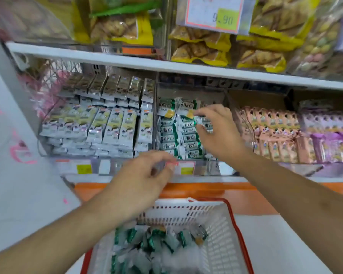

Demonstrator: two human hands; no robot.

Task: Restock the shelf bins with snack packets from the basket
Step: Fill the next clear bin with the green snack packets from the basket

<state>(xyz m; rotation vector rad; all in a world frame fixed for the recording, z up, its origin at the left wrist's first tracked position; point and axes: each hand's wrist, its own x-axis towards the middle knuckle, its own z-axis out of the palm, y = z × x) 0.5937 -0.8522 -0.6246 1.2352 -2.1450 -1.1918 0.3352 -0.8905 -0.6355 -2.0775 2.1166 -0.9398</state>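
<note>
A right hand (216,129) pinches a green-and-white snack packet (203,120) over the middle shelf bin (192,91) — best laid flush with the rows — while the left hand (145,180), loosely curled and empty, hovers above the basket (216,224).

Green-and-white packets (178,131); white, red-rimmed basket (216,230)

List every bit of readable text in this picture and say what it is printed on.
"9.90": yellow patch of the price card hanging on the top shelf.
Green-and-white packets in the middle bin: a large brand word, too blurred to read.
Price tags on the bin fronts: unreadable.
Remaining packets: print too small.
</note>
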